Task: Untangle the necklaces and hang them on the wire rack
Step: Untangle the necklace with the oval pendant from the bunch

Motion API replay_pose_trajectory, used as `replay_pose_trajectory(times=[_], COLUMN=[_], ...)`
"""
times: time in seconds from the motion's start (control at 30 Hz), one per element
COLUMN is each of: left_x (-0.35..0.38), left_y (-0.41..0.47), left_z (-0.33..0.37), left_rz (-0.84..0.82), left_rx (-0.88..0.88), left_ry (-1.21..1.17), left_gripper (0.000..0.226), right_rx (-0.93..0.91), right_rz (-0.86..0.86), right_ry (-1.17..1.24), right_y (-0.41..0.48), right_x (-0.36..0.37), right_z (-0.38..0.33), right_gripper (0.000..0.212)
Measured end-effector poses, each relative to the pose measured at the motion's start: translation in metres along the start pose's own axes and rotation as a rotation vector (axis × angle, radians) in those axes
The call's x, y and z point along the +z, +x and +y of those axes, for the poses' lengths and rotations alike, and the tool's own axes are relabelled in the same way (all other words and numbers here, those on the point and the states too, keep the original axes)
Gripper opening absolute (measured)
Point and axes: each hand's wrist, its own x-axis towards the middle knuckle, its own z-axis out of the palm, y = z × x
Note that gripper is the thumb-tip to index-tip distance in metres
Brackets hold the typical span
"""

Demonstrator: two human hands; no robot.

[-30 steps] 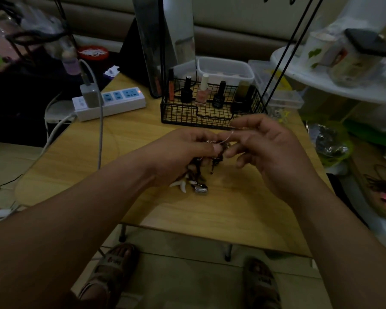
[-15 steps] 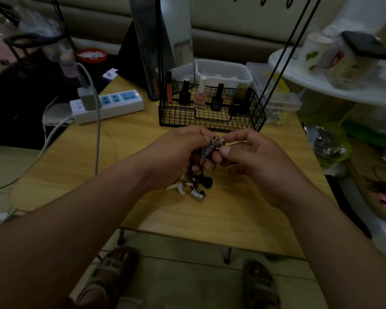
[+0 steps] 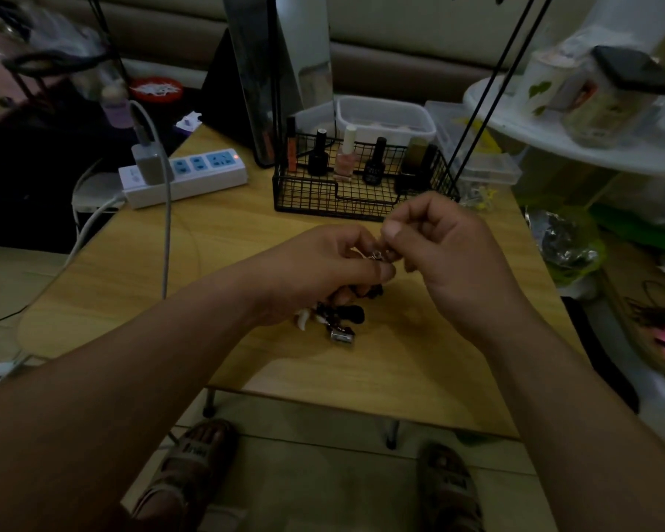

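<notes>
A dark tangle of necklaces (image 3: pixel 340 318) with white, black and silver pendants hangs from my hands onto the wooden table (image 3: pixel 246 232). My left hand (image 3: pixel 323 270) grips the upper part of the tangle, fingers curled round it. My right hand (image 3: pixel 438 247) pinches a thin chain end with a small silver clasp just right of the left fingertips. The black wire rack (image 3: pixel 361 197) stands behind my hands; its thin uprights (image 3: pixel 488 97) rise out of the top of the view, and the hooks are mostly cut off.
Several nail polish bottles (image 3: pixel 346 155) stand in the rack's basket. A white power strip (image 3: pixel 185 178) with a charger and cable lies at the left. Clear plastic boxes (image 3: pixel 388 117) sit behind the rack, a white cluttered shelf (image 3: pixel 572 136) at right. My sandalled feet show below the table.
My right hand closed from spread fingers into a pinch on the chain. Both hands shifted slightly nearer and the pendants stayed on the table.
</notes>
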Motion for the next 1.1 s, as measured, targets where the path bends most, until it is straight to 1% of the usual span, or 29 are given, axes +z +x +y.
replay_pose_trajectory(times=[0.07, 0.13, 0.2, 0.23, 0.3, 0.37, 0.43, 0.5, 0.6, 0.77, 0.87, 0.93, 0.97, 1.0, 1.1], left_x=[0.003, 0.003, 0.002, 0.001, -0.002, -0.004, -0.004, -0.004, -0.002, 0.002, -0.001, -0.005, -0.007, -0.008, -0.009], left_y=[0.001, 0.002, 0.002, 0.003, 0.003, 0.004, 0.005, 0.004, 0.001, -0.003, 0.001, 0.003, 0.004, 0.004, 0.005], left_z=[0.000, 0.000, 0.001, 0.001, 0.001, 0.001, 0.002, 0.005, 0.010, 0.009, 0.001, 0.000, 0.000, 0.000, 0.003], left_rz=[-0.005, -0.001, 0.019, 0.037, 0.071, 0.096, 0.122, 0.152, 0.191, 0.333, 0.453, 0.499, 0.509, 0.513, 0.484], left_rx=[0.006, -0.003, -0.001, 0.006, 0.032, 0.062, 0.084, 0.090, 0.106, 0.136, 0.226, 0.254, 0.250, 0.231, 0.141], left_ry=[0.003, -0.081, -0.178, -0.207, -0.247, -0.259, -0.211, -0.134, -0.013, 0.098, 0.218, 0.290, 0.291, 0.243, -0.040], left_gripper=[0.018, 0.018, 0.015, 0.014, 0.012, 0.011, 0.014, 0.016, 0.017, 0.017, 0.016, 0.016, 0.016, 0.015, 0.008], right_rx=[-0.056, -0.049, 0.042, 0.116, 0.272, 0.343, 0.314, 0.260, 0.220, 0.141, 0.140, 0.142, 0.145, 0.149, 0.175], right_rz=[-0.027, 0.039, 0.153, 0.178, 0.114, -0.039, -0.169, -0.194, -0.127, 0.002, 0.003, -0.017, -0.033, -0.047, -0.059], right_ry=[0.051, 0.122, 0.131, 0.117, 0.144, 0.255, 0.301, 0.252, 0.152, -0.027, -0.053, -0.035, -0.009, 0.031, 0.162], right_y=[0.000, 0.002, 0.003, 0.004, 0.003, 0.001, -0.003, -0.006, -0.006, -0.002, -0.001, -0.001, -0.001, -0.001, 0.001], right_x=[0.005, 0.006, 0.002, 0.000, -0.003, -0.002, 0.000, 0.001, 0.002, 0.002, 0.000, -0.001, -0.002, -0.002, -0.003], right_z=[-0.004, -0.004, 0.001, 0.005, 0.012, 0.017, 0.016, 0.013, 0.013, 0.012, 0.012, 0.013, 0.014, 0.015, 0.017], right_gripper=[0.004, 0.007, 0.010, 0.011, 0.010, 0.011, 0.015, 0.012, 0.010, 0.001, 0.007, 0.014, 0.017, 0.020, 0.027])
